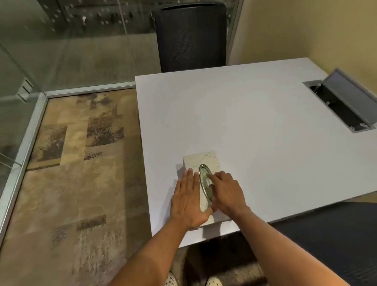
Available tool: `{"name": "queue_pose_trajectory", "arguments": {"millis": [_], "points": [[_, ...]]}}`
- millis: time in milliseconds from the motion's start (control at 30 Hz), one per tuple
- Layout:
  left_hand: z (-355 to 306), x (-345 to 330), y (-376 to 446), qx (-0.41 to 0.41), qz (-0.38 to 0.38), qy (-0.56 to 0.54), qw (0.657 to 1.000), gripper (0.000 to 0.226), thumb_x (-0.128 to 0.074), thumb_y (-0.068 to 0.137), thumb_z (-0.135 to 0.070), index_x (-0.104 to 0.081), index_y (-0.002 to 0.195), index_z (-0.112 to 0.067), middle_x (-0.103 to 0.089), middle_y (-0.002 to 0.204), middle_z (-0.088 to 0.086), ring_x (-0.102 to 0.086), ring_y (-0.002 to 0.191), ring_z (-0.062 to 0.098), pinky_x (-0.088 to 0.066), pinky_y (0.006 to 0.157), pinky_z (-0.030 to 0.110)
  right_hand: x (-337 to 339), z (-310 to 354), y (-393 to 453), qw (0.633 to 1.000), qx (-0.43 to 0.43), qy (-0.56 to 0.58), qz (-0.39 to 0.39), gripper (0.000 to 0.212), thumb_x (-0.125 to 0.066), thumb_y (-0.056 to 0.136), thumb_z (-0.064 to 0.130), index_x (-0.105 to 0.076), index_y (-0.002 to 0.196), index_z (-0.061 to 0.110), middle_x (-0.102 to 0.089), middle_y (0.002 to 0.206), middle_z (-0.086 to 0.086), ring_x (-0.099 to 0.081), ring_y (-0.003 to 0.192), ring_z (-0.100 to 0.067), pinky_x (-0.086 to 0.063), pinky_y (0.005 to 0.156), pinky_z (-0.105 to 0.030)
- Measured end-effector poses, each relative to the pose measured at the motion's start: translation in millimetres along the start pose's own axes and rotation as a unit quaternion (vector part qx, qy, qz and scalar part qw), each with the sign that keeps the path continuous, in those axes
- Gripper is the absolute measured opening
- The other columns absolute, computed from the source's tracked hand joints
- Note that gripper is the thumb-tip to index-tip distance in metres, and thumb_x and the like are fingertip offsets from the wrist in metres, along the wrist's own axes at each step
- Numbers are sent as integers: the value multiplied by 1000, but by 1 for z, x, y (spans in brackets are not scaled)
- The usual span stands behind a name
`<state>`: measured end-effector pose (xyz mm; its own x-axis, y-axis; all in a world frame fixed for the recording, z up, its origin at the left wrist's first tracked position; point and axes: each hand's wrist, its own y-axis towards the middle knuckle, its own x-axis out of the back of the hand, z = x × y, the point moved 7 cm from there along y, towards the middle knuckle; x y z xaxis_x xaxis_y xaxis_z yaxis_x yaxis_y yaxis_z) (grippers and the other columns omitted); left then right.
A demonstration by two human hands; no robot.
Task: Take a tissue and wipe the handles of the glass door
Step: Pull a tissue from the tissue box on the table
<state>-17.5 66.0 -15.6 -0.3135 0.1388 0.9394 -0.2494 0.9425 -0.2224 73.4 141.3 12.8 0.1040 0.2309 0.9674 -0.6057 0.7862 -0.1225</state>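
A cream, marble-patterned tissue box (207,160) with a metal-rimmed oval opening (204,180) lies on the white table (257,123), near its front left corner. My left hand (188,198) rests flat on the box's left side, fingers straight. My right hand (224,189) reaches over the opening from the right, its fingertips dipping into the oval. Whether they pinch a tissue is hidden. No door handle is in view.
A black mesh chair (190,35) stands behind the table. An open cable hatch (342,103) sits in the table's right side. Glass walls with metal floor frames (23,148) enclose patterned carpet on the left. A dark chair seat (336,234) is at lower right.
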Motion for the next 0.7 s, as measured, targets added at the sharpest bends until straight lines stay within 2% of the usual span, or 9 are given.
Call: {"name": "queue_pose_trajectory", "arguments": {"millis": [100, 300, 500, 700], "points": [[-6, -5, 3, -5, -2, 4, 1000, 118, -40, 81, -79, 21, 154, -9, 30, 160, 11, 30, 147, 25, 10, 124, 41, -2, -2, 7, 1000, -3, -23, -5, 32, -46, 95, 31, -61, 123, 27, -56, 122, -6, -50, 109, -29, -46, 82, -38], [-12, -13, 7, 6, -2, -16, 1000, 121, -42, 81, -80, 23, 153, -8, 31, 160, 11, 31, 146, 24, 8, 124, 41, -5, -2, 18, 998, -27, -52, -10, 26, -49, 94, 32, -70, 109, 27, -53, 114, -7, -47, 105, -30, -44, 76, -37], [-14, -16, 9, 13, 8, -13, 1000, 125, -44, 80, -81, 28, 151, -8, 34, 158, 12, 33, 146, 25, 6, 124, 42, -4, 2, 25, 997, -40, -67, -14, 24, -52, 94, 33, -71, 105, 27, -52, 111, -5, -46, 105, -28, -44, 78, -37], [-14, -18, 9, 19, 8, 3, 1000, 124, -38, 79, -84, 41, 140, -11, 37, 156, 12, 35, 144, 26, 7, 124, 42, -3, 9, 30, 995, -55, -86, -13, 22, -47, 91, 21, -68, 97, 21, -52, 110, -5, -44, 103, -27, -38, 78, -39]]}}
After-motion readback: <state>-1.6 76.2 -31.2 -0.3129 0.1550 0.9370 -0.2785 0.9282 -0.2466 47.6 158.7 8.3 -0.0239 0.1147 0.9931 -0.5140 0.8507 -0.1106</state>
